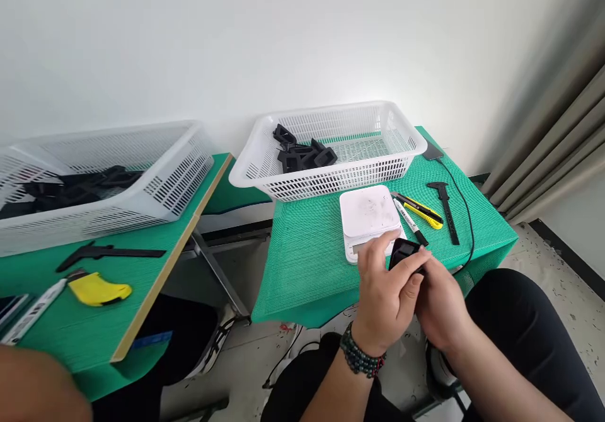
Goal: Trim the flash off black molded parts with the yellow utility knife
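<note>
Left hand (385, 296), beaded bracelet at the wrist, and right hand (439, 305) both clasped around a small black plastic part (403, 253), held just in front of a white digital scale (369, 219) on the green mesh-covered table (307, 252). Beside the scale: black marker pen (410, 222), yellow utility knife (422, 211), black plastic caliper (447, 203). Behind: white perforated plastic basket (331, 151) holding more black parts.
</note>
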`<state>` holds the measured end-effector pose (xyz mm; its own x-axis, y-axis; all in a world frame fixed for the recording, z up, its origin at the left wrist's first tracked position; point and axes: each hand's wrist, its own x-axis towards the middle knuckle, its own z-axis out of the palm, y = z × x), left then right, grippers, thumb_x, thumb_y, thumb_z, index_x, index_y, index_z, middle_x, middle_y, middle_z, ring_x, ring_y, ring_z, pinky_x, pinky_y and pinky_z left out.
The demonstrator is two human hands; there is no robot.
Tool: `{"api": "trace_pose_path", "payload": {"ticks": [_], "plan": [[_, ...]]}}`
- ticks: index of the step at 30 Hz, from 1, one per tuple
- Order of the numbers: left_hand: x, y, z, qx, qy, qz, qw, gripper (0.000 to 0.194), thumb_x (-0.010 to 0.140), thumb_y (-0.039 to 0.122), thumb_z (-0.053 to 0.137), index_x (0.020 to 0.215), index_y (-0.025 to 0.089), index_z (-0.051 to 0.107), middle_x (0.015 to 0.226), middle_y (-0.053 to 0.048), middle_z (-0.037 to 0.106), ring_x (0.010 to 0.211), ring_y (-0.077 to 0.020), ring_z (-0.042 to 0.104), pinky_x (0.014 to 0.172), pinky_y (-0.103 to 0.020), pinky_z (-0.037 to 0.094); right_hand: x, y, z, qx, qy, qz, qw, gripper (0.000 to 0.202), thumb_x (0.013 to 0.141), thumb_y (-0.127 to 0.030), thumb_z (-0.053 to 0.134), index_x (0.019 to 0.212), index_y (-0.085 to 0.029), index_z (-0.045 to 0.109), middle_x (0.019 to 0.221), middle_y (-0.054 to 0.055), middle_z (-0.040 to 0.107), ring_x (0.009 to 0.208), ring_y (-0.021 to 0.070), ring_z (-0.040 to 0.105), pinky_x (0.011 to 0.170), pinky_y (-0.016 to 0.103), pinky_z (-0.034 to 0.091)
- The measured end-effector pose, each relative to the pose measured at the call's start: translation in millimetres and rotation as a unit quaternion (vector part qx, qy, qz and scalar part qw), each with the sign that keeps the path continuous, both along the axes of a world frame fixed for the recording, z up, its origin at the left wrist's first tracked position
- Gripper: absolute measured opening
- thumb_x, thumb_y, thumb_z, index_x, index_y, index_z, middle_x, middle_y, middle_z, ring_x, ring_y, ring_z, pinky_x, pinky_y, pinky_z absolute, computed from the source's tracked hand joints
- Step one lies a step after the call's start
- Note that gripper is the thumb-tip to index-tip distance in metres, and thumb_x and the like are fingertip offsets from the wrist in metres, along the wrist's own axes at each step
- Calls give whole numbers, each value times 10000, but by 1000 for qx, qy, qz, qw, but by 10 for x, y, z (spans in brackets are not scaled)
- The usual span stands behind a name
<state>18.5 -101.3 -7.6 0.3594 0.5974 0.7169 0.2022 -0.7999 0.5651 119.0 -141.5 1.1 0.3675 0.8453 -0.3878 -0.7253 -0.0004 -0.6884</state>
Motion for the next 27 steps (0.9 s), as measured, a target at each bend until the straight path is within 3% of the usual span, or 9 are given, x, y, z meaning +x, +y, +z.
{"api": "trace_pose_path", "payload": {"ticks": [3, 8, 11, 14, 19, 21, 23, 25, 27], "plan": [[31, -41, 9, -60, -19, -46, 997, 332, 1068, 301, 438, 1247, 266, 716, 1446, -120, 570, 1319, -258, 557, 1103, -453, 473, -69, -55, -14, -4, -71, 30, 997, 332, 680, -549, 862, 814, -261, 769, 865, 22, 766, 923, 261, 694, 858, 375, 556], [-11, -66, 20, -160, -127, -60, 977, 351, 1089, 313, 392, 1169, 228, 723, 1128, -88, 747, 1083, -197, 697, 971, -349, 556, -39, -27, -38, 53, -199, 103, 973, 422, 776, -638, 778, 686, -230, 721, 649, -6, 649, 663, 181, 575, 668, 309, 495], [-53, 13, 12, -233, -139, -14, 962, 376, 1077, 414, 433, 1034, 200, 739, 960, -78, 768, 938, -193, 721, 901, -337, 575, -40, -18, -23, 53, -150, 144, 977, 499, 753, -681, 782, 614, -215, 668, 548, -23, 555, 560, 155, 489, 579, 295, 438], [-123, 171, 9, -335, -233, 48, 912, 422, 1038, 546, 475, 979, 194, 700, 717, -23, 704, 612, -141, 640, 620, -271, 551, -88, -36, 5, 39, -73, 163, 983, 494, 684, -643, 856, 597, -197, 661, 556, -17, 569, 553, 146, 485, 558, 281, 420], [-223, 256, 62, -375, -376, -49, 846, 411, 1018, 576, 499, 930, 218, 681, 696, 12, 623, 498, -98, 528, 481, -236, 445, -88, 50, -7, -31, 35, 54, 997, 391, 694, -545, 868, 860, -204, 776, 802, 12, 742, 695, 174, 618, 597, 265, 469], [-218, 188, 73, -336, -347, -111, 869, 430, 1050, 545, 434, 949, 232, 713, 741, -11, 643, 565, -115, 574, 537, -258, 483, -61, 106, -21, -44, 56, 11, 997, 395, 776, -562, 786, 981, -224, 783, 950, 29, 781, 859, 218, 686, 694, 299, 528], [-188, 115, 64, -270, -253, -128, 920, 459, 1059, 532, 406, 986, 238, 751, 950, -77, 715, 845, -183, 687, 744, -337, 568, -61, 126, -33, -21, 50, 4, 999, 404, 806, -578, 746, 1013, -231, 778, 1031, 46, 788, 1015, 255, 697, 813, 343, 552], [-147, 72, 46, -206, -127, -88, 966, 431, 1040, 532, 464, 1015, 238, 779, 1295, -123, 672, 1232, -272, 620, 1031, -448, 516, -99, 96, -58, 15, 23, 11, 1000, 414, 795, -582, 760, 1027, -240, 772, 1089, 56, 784, 1117, 275, 676, 910, 372, 540], [-111, 71, 31, -193, -45, -52, 979, 401, 1033, 514, 495, 1056, 237, 784, 1457, -117, 591, 1392, -300, 515, 1159, -486, 423, -156, 27, -106, 26, -19, 8, 999, 412, 782, -599, 779, 1007, -254, 771, 1076, 47, 782, 1107, 270, 673, 925, 369, 532]]}}
